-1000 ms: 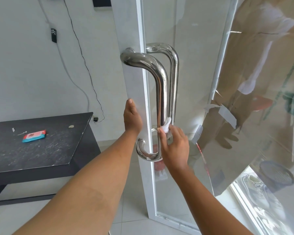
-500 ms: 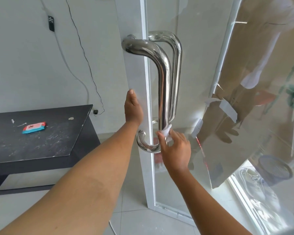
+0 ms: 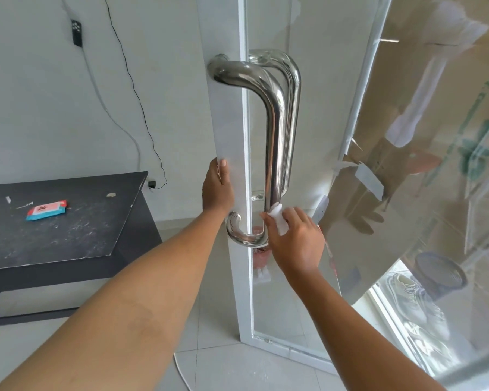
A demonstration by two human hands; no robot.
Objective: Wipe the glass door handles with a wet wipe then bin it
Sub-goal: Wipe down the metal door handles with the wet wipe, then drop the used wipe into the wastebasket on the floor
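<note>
Steel, polished and bright: 2 handles on the glass door (image 3: 319,114), with the near handle (image 3: 274,131) on this side and the far handle (image 3: 293,108) behind the pane, back to back. The right hand (image 3: 297,241) is in low, fingers curled round the white wet wipe (image 3: 278,219), pressing it onto the near handle's upright bar just above the bottom bend. The wipe is bunched up and touching the metal. The left hand (image 3: 218,190) is on the door's white frame edge, fingers straight and flat against it. It holds nothing and sits level with the lower end of the bar.

Off to the left, the dark desk (image 3: 76,244) is scuffed and speckled. It carries a red and blue wipes pack (image 3: 47,210), lying flat; whether its flap is open I cannot tell. A few small scraps lie near it. A black cable (image 3: 130,80) runs down the white wall to a plug beside the desk, and a small black remote (image 3: 76,32) hangs up high. Through the glass at lower right there is a round grey tub (image 3: 438,275); its contents cannot be made out.
</note>
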